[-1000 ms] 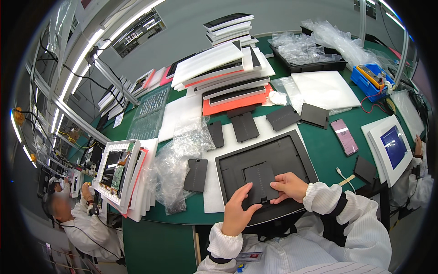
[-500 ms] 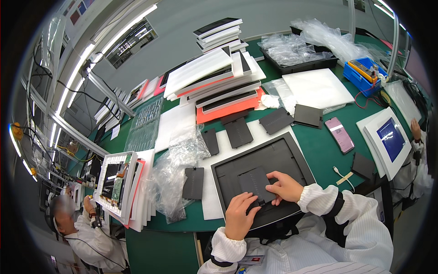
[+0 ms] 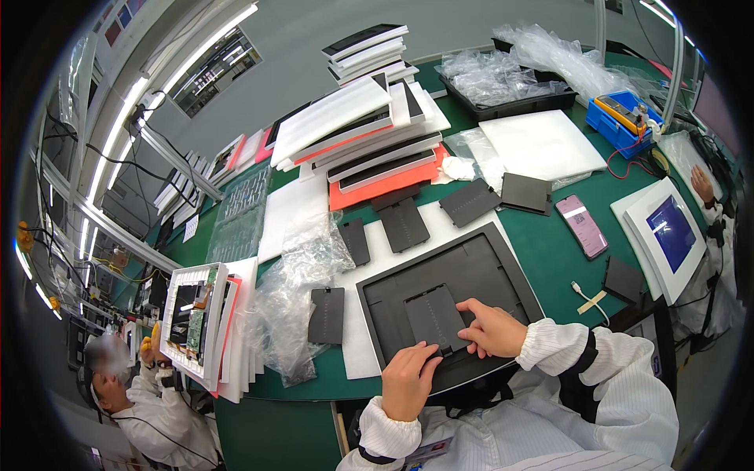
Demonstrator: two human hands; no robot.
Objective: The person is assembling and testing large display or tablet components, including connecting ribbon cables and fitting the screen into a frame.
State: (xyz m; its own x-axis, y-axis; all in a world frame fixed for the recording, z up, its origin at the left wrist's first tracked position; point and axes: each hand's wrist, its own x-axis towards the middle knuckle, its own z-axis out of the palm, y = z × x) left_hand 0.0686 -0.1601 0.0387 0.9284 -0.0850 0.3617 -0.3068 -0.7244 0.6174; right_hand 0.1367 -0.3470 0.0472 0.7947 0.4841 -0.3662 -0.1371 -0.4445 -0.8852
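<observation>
A small black plastic cover (image 3: 432, 312) with a row of slots lies within a large black rectangular housing (image 3: 491, 271), in front of me. My right hand (image 3: 495, 330) grips the cover's right edge, with the forefinger high on the edge, the thumb lower down and the other fingers curled. My left hand (image 3: 408, 381) is closed at the cover's near left corner, fingertips and thumb together there. Its underside is hidden. Similar black covers lie around the housing: one to the left (image 3: 326, 315), one beyond it (image 3: 404, 224) and another at the far right (image 3: 470, 202).
White foam (image 3: 361, 330) lies under the housing, on a green table. Crumpled clear plastic bags (image 3: 294, 294) are at the left. Beyond stand stacked panels and foam sheets (image 3: 369, 129). A pink phone (image 3: 582, 226) and a white cable (image 3: 589, 298) lie right. Co-workers sit at both sides.
The view has shifted slightly. My right forefinger has moved to the cover's right edge, and my left fingertips have drawn a little toward me. The cover stays in the housing.
</observation>
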